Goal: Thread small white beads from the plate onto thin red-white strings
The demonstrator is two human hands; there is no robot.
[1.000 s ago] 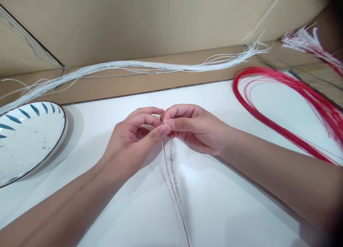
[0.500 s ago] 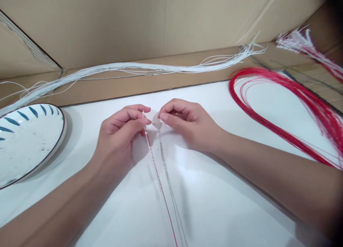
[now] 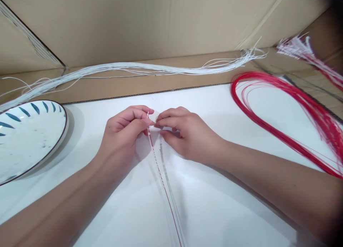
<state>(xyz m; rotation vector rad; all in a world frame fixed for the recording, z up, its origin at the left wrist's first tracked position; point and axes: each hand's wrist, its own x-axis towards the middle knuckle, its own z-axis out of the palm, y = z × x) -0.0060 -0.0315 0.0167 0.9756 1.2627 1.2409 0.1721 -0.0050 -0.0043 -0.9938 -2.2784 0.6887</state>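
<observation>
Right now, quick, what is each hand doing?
Left hand: shut, pinching the top of the red and white cord.
Right hand: fingers pinched at the same cord end; what they grip cannot be told.

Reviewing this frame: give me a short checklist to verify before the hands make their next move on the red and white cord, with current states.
1. Left hand pinches the cord at its top end: ok.
2. Right hand fingertips meet the left hand's at the cord's top: ok.
3. Cord trails straight toward the person, unsnagged: ok.
4. Red strand bundle lies apart from the hands: ok.
5. Plate lies apart from the left arm: ok.
6. Knot state at the fingertips: cannot tell.
</observation>
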